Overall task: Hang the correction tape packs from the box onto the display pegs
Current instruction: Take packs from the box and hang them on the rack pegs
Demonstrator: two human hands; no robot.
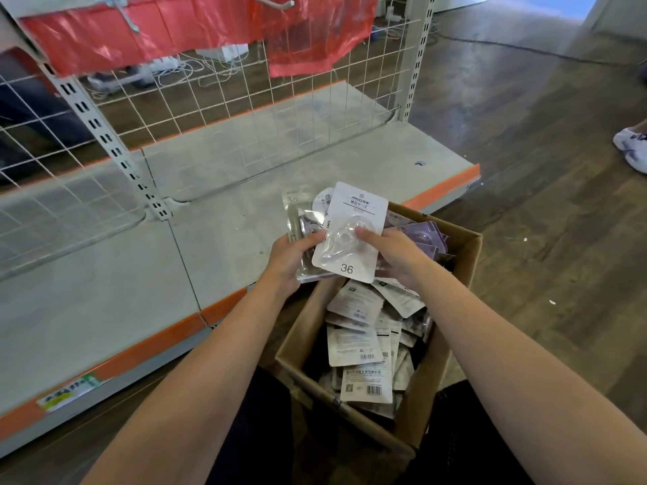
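A cardboard box (451, 348) stands on the floor in front of me, filled with several white correction tape packs (353, 344). Above its far end my left hand (290, 253) grips a small stack of packs (304, 218). The top pack (350, 236), white with a clear blister and the number 36, lies tilted across the stack. My right hand (392, 253) holds this top pack, with its thumb on the blister. Two bare metal display pegs (273, 0) (122, 14) stick out from the wire grid at the top edge of the view.
A low grey shelf (224, 218) with an orange front strip runs to the left of the box. A white wire grid panel (217, 96) rises behind it, draped with red plastic sheeting (196, 33). Another person's white shoe (630, 148) is at the right edge.
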